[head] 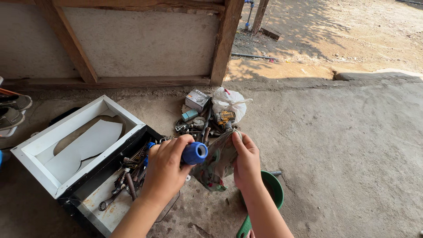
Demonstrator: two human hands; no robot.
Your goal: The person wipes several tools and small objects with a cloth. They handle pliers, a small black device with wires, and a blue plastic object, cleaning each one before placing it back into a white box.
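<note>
The ground is a rough grey concrete floor (352, 154) in shade, running back to a pale wall panel framed in dark wooden beams (224, 42), with sunlit bare dirt beyond the corner post. On the floor to the left lies an open toolbox (94, 207), black outside with a rusty white tray holding wrenches and other metal tools; its white lid (79, 145) stands open beside it, the lining inside torn. Past the hands sits a heap of small things: a little cardboard box (197, 99), a knotted white plastic bag (229, 103) and a yellow-and-black tool (224, 117) among dark metal parts. A pair of shoes (12, 112) shows at the left edge. The left hand (166, 169) is closed round a blue plastic pipe fitting (194, 153), fingers wrapped over its body so that only the round open end sticks out to the right, held in the air above the edge of the toolbox. The right hand (246, 163) is half closed, thumb and fingers pinching a crumpled patterned cloth (217, 164) that hangs between the two hands, touching the fitting's end. Below the right wrist a green plastic basin (275, 187) rests on the floor, partly hidden by the forearm.
</note>
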